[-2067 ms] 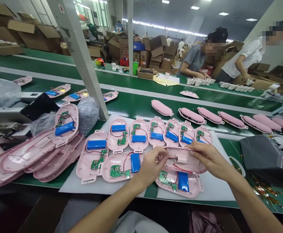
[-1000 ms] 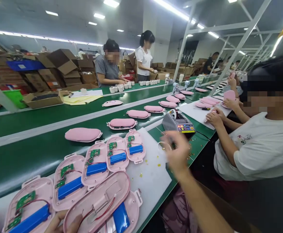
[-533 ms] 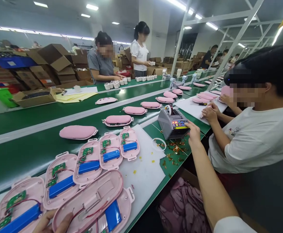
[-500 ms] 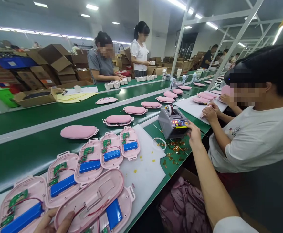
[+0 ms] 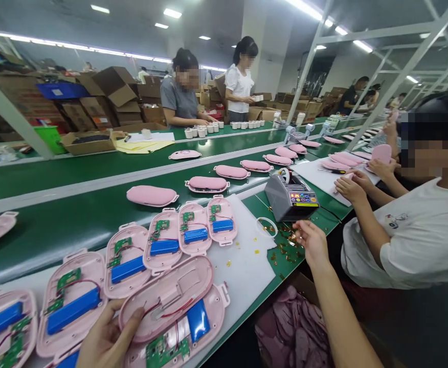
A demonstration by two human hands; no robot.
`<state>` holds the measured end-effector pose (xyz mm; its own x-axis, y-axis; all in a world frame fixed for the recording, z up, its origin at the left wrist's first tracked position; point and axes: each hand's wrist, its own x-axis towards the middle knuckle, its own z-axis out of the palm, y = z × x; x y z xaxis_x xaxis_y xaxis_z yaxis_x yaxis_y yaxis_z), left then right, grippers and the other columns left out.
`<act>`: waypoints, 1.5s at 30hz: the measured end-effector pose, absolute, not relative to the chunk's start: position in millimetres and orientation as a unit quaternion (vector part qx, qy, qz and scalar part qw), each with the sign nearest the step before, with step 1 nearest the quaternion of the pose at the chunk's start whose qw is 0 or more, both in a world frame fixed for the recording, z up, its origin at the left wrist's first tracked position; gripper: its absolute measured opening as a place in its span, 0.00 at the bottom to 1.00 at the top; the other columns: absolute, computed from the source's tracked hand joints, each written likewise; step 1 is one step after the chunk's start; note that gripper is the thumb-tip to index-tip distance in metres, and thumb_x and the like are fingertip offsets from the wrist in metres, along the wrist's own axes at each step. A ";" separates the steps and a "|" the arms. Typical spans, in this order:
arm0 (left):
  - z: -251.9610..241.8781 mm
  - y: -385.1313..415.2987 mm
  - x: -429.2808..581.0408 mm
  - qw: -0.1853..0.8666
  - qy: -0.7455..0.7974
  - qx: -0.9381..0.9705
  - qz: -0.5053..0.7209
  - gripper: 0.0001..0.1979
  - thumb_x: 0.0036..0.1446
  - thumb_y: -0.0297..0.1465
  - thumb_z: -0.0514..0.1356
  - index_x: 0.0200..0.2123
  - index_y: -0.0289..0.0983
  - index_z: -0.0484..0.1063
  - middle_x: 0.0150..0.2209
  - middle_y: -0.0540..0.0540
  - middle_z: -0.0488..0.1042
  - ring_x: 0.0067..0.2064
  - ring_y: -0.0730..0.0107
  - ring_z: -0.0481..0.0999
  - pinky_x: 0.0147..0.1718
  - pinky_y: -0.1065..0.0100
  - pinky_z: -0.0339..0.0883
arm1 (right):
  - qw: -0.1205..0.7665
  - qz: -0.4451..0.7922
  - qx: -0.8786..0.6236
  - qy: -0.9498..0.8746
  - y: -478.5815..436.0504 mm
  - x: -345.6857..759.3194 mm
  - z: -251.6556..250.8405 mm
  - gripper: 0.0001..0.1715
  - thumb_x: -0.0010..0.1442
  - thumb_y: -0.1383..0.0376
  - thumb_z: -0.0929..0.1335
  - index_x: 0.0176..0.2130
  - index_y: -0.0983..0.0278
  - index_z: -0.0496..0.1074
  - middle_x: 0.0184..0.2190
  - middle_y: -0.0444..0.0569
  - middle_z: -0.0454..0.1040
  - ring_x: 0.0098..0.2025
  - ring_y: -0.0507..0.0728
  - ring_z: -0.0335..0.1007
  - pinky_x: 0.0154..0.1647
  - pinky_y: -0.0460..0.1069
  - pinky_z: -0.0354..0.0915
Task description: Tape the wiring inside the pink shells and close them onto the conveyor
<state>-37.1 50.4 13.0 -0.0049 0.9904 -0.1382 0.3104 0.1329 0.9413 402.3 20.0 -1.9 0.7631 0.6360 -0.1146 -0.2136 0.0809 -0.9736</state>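
Within left hand (image 5: 107, 341), apparently, pink shell (image 5: 188, 277).

The single head-worn view looks forward and down across the near side of the green table (image 5: 255, 204), which recedes toward two o'clock. The left grip (image 5: 107, 340) is close, at seven o'clock; cardboard boxes (image 5: 112, 84) at ten stand far off.

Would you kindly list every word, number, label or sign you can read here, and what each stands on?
Nothing reads with certainty.
Gray machine: red display digits, too blurred to quote; yellow strip, too small.
Blue bin: white label, too small.
Cardboard carton: orange mark, too small.
Nearest co-worker's white shirt: chest print, too blurred.
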 end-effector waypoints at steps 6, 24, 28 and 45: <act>8.4 31.2 -31.1 0.478 0.555 0.534 0.422 0.19 0.50 0.44 0.65 0.39 0.38 0.68 0.25 0.54 0.71 0.24 0.72 0.70 0.21 0.74 0.62 | 0.474 0.354 -0.565 -0.575 0.6 272.9 38.0 0.19 0.63 0.53 0.66 0.28 0.64 0.70 0.25 0.45 0.67 0.25 0.50 0.60 0.26 0.46 0.55; -2.8 14.7 -23.9 0.557 0.439 0.514 0.483 0.12 0.60 0.34 0.59 0.46 0.37 0.70 0.36 0.46 0.75 0.30 0.71 0.71 0.24 0.73 0.61 | 0.130 -0.002 -0.482 -0.867 49.6 137.3 57.9 0.11 0.59 0.59 0.68 0.28 0.61 0.75 0.31 0.48 0.66 0.34 0.56 0.64 0.27 0.49 0.54; 1.4 12.5 -22.5 0.552 0.444 0.511 0.487 0.12 0.62 0.35 0.57 0.47 0.37 0.69 0.35 0.48 0.73 0.25 0.74 0.68 0.21 0.73 0.58 | 0.225 0.054 -0.540 -0.809 49.7 139.9 56.9 0.07 0.53 0.58 0.72 0.30 0.59 0.74 0.37 0.48 0.68 0.39 0.58 0.67 0.32 0.49 0.61; 12.4 43.1 -40.7 0.347 0.446 0.760 0.323 0.17 0.56 0.38 0.56 0.47 0.50 0.77 0.45 0.50 0.80 0.45 0.53 0.80 0.46 0.61 0.74 | 0.126 0.030 -0.396 -0.909 36.9 183.3 78.7 0.08 0.62 0.64 0.63 0.39 0.62 0.71 0.36 0.48 0.75 0.38 0.55 0.70 0.37 0.48 0.62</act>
